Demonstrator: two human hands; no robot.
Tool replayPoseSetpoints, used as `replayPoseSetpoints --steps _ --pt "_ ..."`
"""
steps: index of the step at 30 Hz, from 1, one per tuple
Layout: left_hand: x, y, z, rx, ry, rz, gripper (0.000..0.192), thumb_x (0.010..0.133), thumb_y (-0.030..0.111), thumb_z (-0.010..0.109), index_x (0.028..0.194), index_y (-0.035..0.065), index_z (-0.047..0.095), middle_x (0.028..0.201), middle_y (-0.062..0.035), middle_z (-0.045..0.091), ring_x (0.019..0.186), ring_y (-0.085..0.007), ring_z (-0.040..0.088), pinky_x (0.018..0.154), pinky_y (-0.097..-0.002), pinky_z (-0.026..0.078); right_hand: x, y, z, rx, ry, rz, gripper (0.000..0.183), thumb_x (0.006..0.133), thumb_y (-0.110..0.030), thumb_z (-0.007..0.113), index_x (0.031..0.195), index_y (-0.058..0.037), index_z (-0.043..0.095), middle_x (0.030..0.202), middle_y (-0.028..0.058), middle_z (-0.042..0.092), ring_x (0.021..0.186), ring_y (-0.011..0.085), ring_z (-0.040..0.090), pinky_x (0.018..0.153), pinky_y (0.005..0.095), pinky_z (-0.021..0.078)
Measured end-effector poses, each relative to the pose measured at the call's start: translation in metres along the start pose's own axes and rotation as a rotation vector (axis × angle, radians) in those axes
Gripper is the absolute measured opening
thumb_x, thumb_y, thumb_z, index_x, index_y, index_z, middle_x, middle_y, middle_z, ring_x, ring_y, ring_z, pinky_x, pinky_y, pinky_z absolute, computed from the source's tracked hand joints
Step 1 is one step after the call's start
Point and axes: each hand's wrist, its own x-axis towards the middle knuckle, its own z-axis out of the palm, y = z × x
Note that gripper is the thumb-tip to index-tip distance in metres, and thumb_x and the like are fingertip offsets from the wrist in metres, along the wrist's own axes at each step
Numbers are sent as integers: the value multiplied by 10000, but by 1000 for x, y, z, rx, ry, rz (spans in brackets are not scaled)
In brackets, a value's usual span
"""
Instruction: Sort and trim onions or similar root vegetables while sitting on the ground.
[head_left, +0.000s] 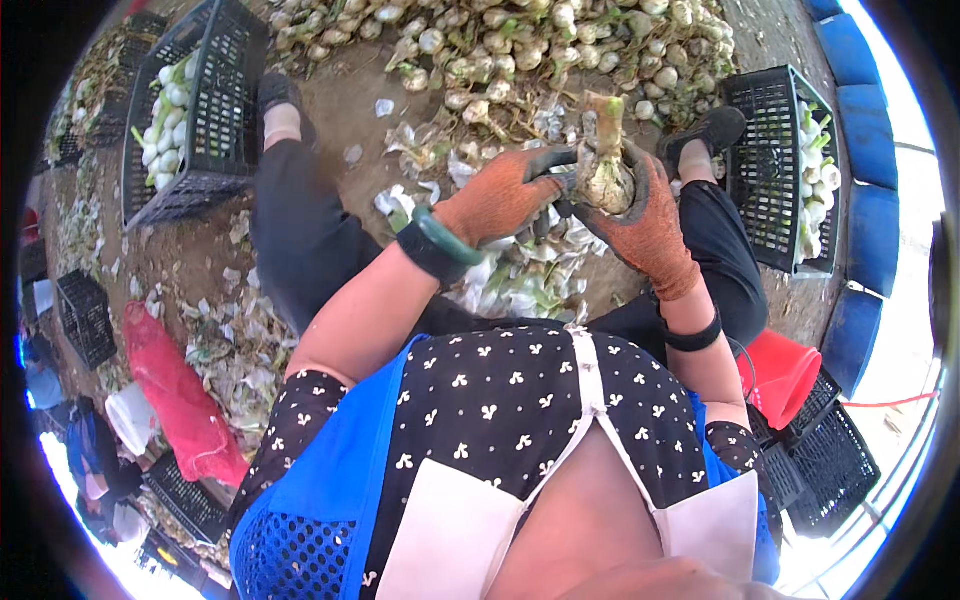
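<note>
My right hand (643, 214), in an orange knitted glove with dark coated fingers, grips a garlic bulb (606, 187) with a thick cut stalk (606, 124) pointing away from me. The bulb is pale, with dirty, torn outer skin. At its left side is my left hand (501, 191), gloved the same way, its thumb and forefinger close against the bulb. Whether those fingertips pinch anything is hard to tell. Below both hands, shed white and green garlic skins (517, 281) lie on the ground between my legs.
Beyond my feet spreads a large heap of unpeeled garlic (517, 45). Black plastic crates of cleaned white bulbs stand at left (225, 97) and right (765, 172). A red mesh sack (180, 397) lies at left; a red bucket (784, 375) sits at right. Blue barrels (866, 135) line the right edge.
</note>
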Motion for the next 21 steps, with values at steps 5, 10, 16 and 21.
replayPoseSetpoints --steps 5,10,16,21 --pt "3 0 8 -6 -38 -38 310 832 169 500 1089 1 542 954 -187 612 845 -287 591 772 -348 449 -2 -16 8 -199 -59 -84 722 586 -160 744 1235 -74 439 1120 182 511 1072 345 439 937 412 350" --pt "8 -34 22 173 131 85 256 819 150 496 1019 8 568 911 -191 610 835 -349 577 762 -386 453 -2 -11 27 -340 -11 -69 720 556 -156 750 1212 -76 467 1030 169 536 1018 346 444 906 423 364" --pt "10 -48 19 368 359 55 256 833 176 519 1003 -7 578 819 -104 620 705 -166 595 658 -324 481 12 -20 27 -211 10 -90 689 591 -77 728 1214 -58 436 1068 169 518 992 293 507 909 393 391" --pt "2 -37 -3 -26 202 -67 378 836 292 575 1081 6 533 959 -77 604 870 -180 570 750 -308 455 13 17 30 630 22 103 536 658 -25 694 1142 -38 465 1115 94 484 1014 169 496 833 292 450"
